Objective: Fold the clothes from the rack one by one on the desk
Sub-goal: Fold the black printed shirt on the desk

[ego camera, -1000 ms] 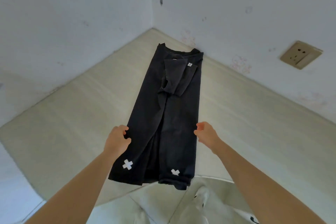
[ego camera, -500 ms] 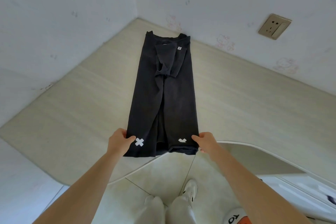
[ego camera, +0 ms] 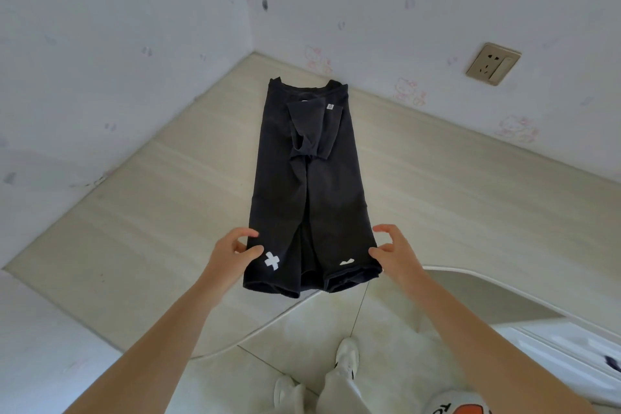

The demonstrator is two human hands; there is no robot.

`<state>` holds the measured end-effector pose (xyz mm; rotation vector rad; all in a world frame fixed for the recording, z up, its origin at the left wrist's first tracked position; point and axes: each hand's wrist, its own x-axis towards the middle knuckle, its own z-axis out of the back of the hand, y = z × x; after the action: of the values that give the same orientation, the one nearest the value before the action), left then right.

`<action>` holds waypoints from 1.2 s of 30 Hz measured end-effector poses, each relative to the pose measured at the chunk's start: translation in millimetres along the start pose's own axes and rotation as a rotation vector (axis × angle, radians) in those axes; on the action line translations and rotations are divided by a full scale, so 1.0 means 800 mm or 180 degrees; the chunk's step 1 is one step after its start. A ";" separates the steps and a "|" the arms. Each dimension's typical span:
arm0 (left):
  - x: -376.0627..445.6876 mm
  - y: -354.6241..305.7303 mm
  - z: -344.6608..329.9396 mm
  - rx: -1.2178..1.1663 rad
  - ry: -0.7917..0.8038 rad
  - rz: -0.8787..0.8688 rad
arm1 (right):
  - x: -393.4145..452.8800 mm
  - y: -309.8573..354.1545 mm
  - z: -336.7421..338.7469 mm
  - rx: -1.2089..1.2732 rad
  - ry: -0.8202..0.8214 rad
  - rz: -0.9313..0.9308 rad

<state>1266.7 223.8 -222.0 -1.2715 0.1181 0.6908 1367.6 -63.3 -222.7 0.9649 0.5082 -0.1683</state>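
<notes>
A black T-shirt [ego camera: 302, 185] lies lengthwise on the pale wooden desk [ego camera: 134, 228], its sides and sleeves folded inward into a long strip, collar toward the corner of the walls. White cross marks show near its hem, which hangs slightly past the desk's curved front edge. My left hand [ego camera: 232, 254] pinches the hem's left corner between thumb and fingers. My right hand [ego camera: 391, 250] pinches the right corner with the thumb, its other fingers spread above the cloth.
Two white walls meet behind the desk; a beige wall socket [ego camera: 492, 63] sits on the right wall. Below the desk edge are a tiled floor [ego camera: 302, 339], my white shoes [ego camera: 347, 358] and a white drawer unit [ego camera: 554, 356] at right.
My hands slid from the shirt's sides down to the hem corners, and the hem now lifts a little off the desk edge. The camera view shifted.
</notes>
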 end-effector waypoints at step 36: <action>0.262 -0.076 -0.020 0.0331 -0.0210 0.0488 | 0.264 0.096 0.006 -0.0284 0.0673 -0.0585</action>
<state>1470.0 287.7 -270.1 -1.1468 0.1967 0.8470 1580.9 -5.5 -265.7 0.8526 0.7937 -0.2080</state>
